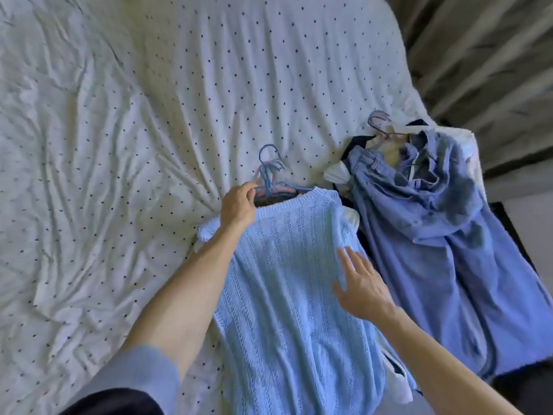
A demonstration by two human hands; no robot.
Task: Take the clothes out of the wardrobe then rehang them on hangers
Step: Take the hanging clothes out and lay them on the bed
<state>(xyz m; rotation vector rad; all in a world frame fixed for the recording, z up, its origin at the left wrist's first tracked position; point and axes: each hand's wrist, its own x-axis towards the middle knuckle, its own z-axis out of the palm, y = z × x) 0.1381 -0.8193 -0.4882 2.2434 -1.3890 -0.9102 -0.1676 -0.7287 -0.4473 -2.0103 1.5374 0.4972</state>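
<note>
The pale blue sweater (pixel 287 295) lies on the bed (pixel 119 145) at 6 o'clock. The left hand (pixel 239 205) grips the hanger (pixel 270 181) at its collar. The right hand (pixel 362 283) lies flat and released on the knit. It should probably pin the fabric while the hanger's shoulders seat evenly.

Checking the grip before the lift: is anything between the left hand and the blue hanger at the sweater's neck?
Nothing visible. The left hand pinches the blue hanger directly, at the neck of the light blue sweater. Pink hangers lie bunched against it and might come along.
</note>
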